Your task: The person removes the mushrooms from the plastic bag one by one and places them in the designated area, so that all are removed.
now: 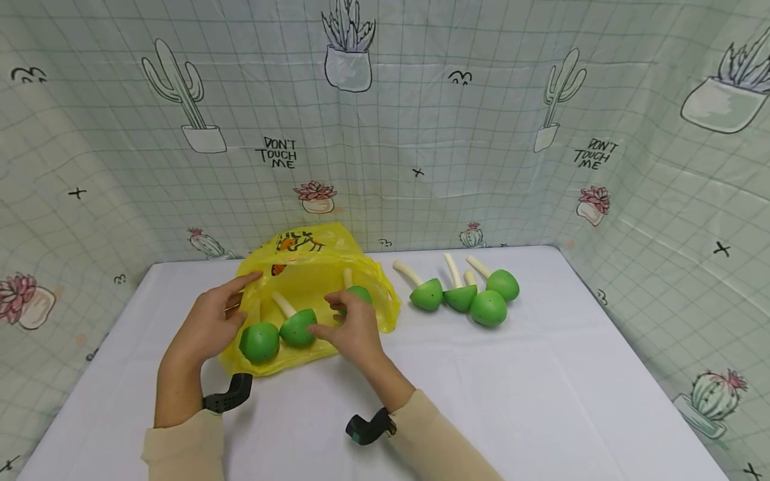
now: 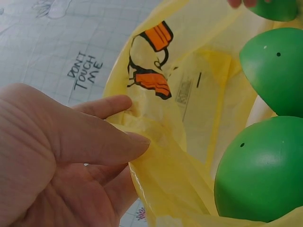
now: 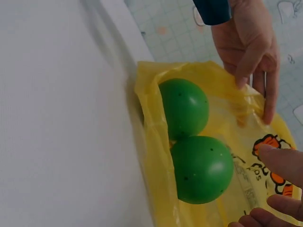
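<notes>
A yellow plastic bag (image 1: 307, 280) lies on the table with its mouth facing the person. My left hand (image 1: 210, 324) pinches the bag's rim on the left, thumb on the inner side in the left wrist view. Inside sit green-capped toy mushrooms with pale stems: a left one (image 1: 260, 343), a middle one (image 1: 299, 327) and a farther one (image 1: 359, 294) partly behind my right hand (image 1: 355, 331). That hand hovers at the bag's mouth, fingers loosely bent, thumb apart, with nothing visible between them. Whether its fingertips touch the farther mushroom is hard to tell.
Several more toy mushrooms (image 1: 488, 308) lie in a cluster on the white tabletop (image 1: 481, 394), right of the bag. A patterned cloth (image 1: 415, 127) hangs behind the table and on both sides. Each wrist wears a black camera mount (image 1: 231, 394).
</notes>
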Demonstrator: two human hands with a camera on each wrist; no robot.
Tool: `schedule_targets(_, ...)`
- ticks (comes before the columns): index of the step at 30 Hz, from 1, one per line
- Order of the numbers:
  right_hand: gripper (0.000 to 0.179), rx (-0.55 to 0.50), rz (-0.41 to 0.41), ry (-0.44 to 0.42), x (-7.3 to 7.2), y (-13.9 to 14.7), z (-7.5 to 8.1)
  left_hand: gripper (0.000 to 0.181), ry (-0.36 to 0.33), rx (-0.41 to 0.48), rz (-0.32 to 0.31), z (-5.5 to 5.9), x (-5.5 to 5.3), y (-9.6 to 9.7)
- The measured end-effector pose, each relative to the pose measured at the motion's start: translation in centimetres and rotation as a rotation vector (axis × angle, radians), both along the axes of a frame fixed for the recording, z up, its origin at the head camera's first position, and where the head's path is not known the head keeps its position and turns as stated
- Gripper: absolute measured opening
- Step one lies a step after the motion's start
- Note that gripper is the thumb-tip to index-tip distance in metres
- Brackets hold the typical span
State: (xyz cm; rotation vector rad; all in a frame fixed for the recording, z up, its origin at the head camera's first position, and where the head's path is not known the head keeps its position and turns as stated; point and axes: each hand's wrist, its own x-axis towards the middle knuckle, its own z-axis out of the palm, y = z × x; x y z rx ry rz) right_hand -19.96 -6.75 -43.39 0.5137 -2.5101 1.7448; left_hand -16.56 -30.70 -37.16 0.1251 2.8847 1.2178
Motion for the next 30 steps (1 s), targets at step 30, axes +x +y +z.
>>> schedule_targets(30,0.065,0.049,0.016,-0.055,0.0,-2.6,-1.7,0.069,0.041,0.018,-0.011,-0.3,0.0,-0.5)
